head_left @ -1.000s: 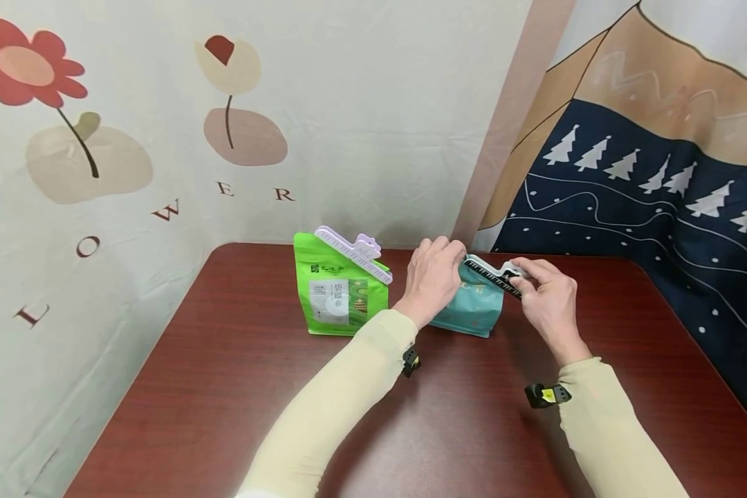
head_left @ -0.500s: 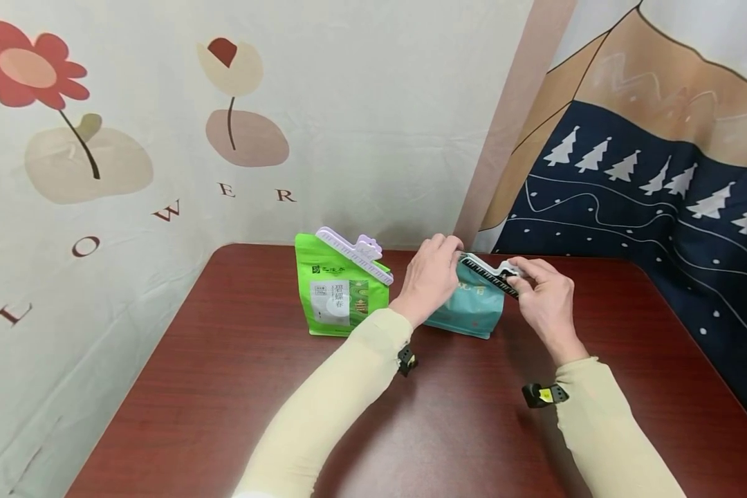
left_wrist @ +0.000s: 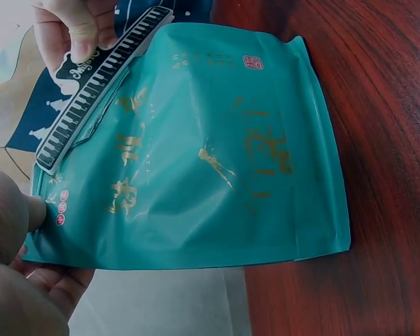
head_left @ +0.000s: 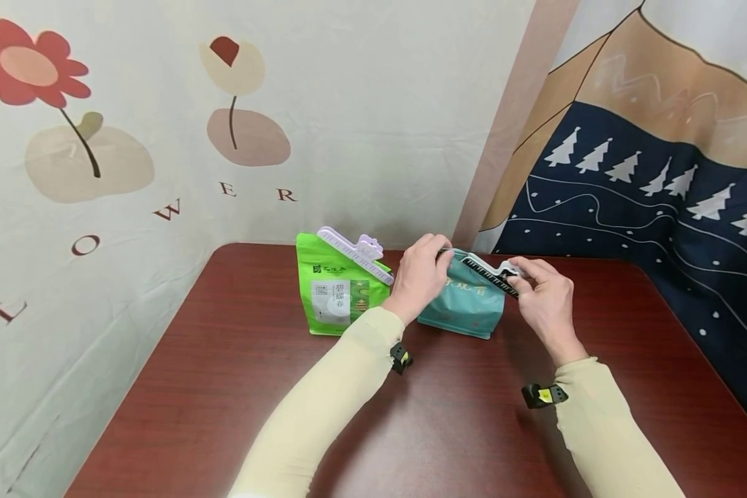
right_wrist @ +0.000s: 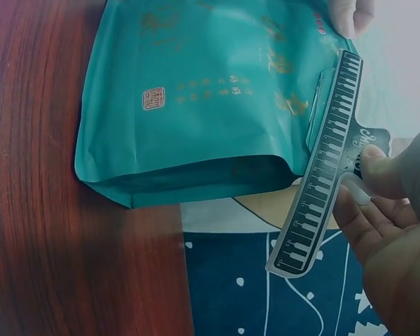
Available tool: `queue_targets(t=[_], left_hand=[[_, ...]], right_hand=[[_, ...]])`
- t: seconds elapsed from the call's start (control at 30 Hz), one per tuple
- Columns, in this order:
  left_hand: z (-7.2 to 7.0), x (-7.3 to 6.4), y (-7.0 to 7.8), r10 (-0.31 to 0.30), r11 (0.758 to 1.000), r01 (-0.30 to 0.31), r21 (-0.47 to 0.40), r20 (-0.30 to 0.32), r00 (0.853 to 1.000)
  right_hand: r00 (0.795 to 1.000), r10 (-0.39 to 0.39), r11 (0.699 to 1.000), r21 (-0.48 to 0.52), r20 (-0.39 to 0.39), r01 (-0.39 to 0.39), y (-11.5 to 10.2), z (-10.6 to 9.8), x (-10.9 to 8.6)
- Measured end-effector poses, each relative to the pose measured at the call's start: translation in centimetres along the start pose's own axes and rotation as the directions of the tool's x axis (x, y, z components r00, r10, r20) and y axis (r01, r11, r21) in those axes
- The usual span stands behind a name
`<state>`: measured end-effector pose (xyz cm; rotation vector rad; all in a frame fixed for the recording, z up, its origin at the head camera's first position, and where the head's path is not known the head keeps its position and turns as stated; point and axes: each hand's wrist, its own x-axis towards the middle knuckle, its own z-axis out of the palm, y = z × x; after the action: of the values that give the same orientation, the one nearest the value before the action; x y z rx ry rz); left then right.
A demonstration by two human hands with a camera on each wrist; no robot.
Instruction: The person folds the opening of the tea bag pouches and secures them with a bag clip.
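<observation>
A teal pouch bag [head_left: 463, 304] with gold lettering stands on the table. My left hand [head_left: 419, 277] pinches its top left corner, thumb in front and fingers behind in the left wrist view. My right hand [head_left: 546, 304] holds the handle of a black-and-white bag clip [head_left: 493, 277] printed with piano keys, between thumb and fingers. In the right wrist view the long clip [right_wrist: 322, 168] lies slantwise over the right part of the bag's top edge, its lower end sticking out past the bag. The bag's top is partly folded behind the clip.
Left of the teal bag a bright green pouch [head_left: 330, 297] stands upright, a lilac clip [head_left: 355, 254] slanting across its top right corner. Both stand near the back of the reddish-brown table [head_left: 224, 387]. A printed curtain [head_left: 373, 124] hangs behind.
My left hand has slid left along the teal bag's top edge, uncovering more of its front and lettering. The right hand and piano-key clip have shifted only slightly left.
</observation>
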<state>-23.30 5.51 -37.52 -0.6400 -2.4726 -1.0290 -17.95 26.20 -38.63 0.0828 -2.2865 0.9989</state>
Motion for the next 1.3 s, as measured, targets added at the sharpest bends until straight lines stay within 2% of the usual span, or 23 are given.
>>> queue_targets(t=[0.57, 0.77, 0.9, 1.03, 1.17, 1.3], left_hand=[[0.09, -0.22, 0.21, 0.017, 1.0, -0.017, 0.007, -0.015, 1.0], [0.05, -0.17, 0.01, 0.004, 1.0, -0.004, 0.005, 0.005, 1.0], [-0.06, -0.14, -0.04, -0.037, 0.999, 0.038, -0.008, 0.02, 0.999], [-0.02, -0.15, -0.19, -0.068, 0.998, 0.068, -0.014, 0.001, 0.998], [0.0, -0.03, -0.33, -0.044, 0.999, 0.044, -0.009, -0.037, 0.998], [-0.14, 0.02, -0.24, -0.033, 0.999, 0.033, -0.001, -0.04, 0.999]], right_hand=[[1.0, -0.002, 1.0, 0.031, -0.009, 0.002, -0.74, 0.79, 0.24], [1.0, 0.008, 0.999, 0.033, -0.008, -0.008, -0.68, 0.92, 0.27], [1.0, 0.01, 1.0, 0.025, -0.009, -0.01, -0.59, 0.86, 0.27], [1.0, 0.011, 1.0, 0.028, -0.005, -0.011, -0.58, 0.87, 0.27], [1.0, 0.005, 1.0, 0.025, -0.015, -0.004, -0.6, 0.91, 0.34], [1.0, 0.011, 1.0, 0.016, -0.022, -0.01, -0.6, 0.96, 0.37]])
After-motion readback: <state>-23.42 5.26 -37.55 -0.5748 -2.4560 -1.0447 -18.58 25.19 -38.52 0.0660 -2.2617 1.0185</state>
